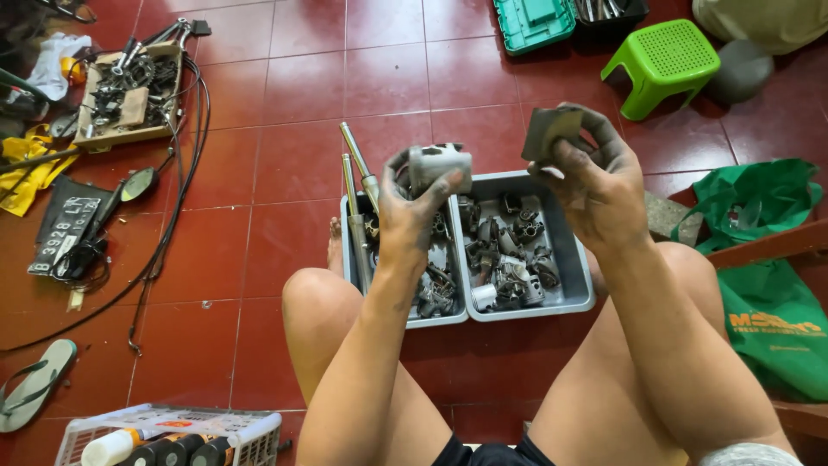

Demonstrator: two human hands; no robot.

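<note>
A person sits low over a red tiled floor (285, 95), bare knees apart, both grease-blackened hands raised above two grey plastic trays (576, 289) of small metal engine parts that lie on the floor between the legs. The left hand (412, 211) holds a pale metal cylinder, seemingly a piston (440, 164), up at about 11 o'clock from the trays; its grip is closed around the part, the thumb across the front and the fingers curled behind, which lifts the curved side toward the eyes for a close look. The right hand (595, 185), at about 1 o'clock from the trays and near the piston but apart from it, pinches a small folded piece of grey abrasive sheet (550, 131) between thumb and fingertips, held flat and facing the piston. Two long metal rods (355, 185) stick out of the left tray toward 12 o'clock. A green plastic stool (662, 62) stands at 1 o'clock, a green bag (768, 311) at 3 o'clock, a wooden box of tools (129, 95) and black cables (177, 185) at 10 o'clock, a sandal (34, 384) at 8 o'clock.
</note>
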